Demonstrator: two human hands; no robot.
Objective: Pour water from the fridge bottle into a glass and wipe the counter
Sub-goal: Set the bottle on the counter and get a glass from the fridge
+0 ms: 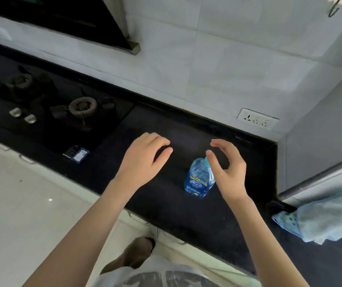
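A person's right hand [227,168] hovers with fingers loosely spread and curved just beside the cap of a small blue-labelled water bottle [199,179], the thumb near the cap but with no firm grip visible. The left hand [143,160] hangs to the left of the bottle, fingers relaxed and holding nothing.

The bottle stands upright on the dark counter [166,204], its cap seemingly in place, though the thumb hides part of it. No glass appears anywhere in view, so the pour looks not yet begun; fetching the bottle appears to be the only step done.

To the right of the bottle, at the counter's end, a pale blue cloth [323,220] hangs from what seems to be a steel rail, untouched and likely the means for the wipe to come. Far left of the bottle sits a gas hob [62,104] with two burners, and behind the bottle, on the white tiled wall, a power socket [258,119]. A glass, the pour and the wipe all remain ahead.
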